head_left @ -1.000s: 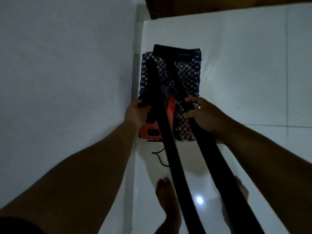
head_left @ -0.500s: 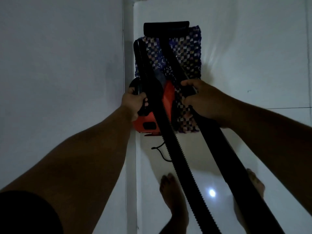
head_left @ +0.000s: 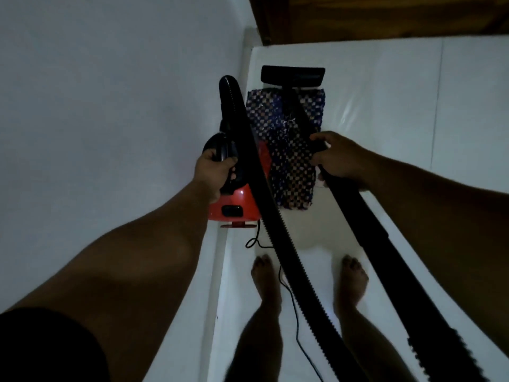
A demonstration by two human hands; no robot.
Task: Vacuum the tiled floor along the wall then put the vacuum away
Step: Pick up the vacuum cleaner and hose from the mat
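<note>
A person's left hand [head_left: 213, 172] is gripping the red canister vacuum's [head_left: 238, 202] black handle, fingers wrapped around it, while the right hand [head_left: 340, 158] is clasping the black rigid wand [head_left: 355, 199] above a checkered woven mat [head_left: 289, 150].

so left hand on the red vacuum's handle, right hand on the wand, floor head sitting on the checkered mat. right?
Not quite. The head view shows the floor head on bare tile just past the far edge of the mat, not on it. The rest holds: left hand on the vacuum handle, right hand on the wand.

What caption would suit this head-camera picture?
Left hand grips the red vacuum, right hand holds its wand over a checkered mat.
</note>
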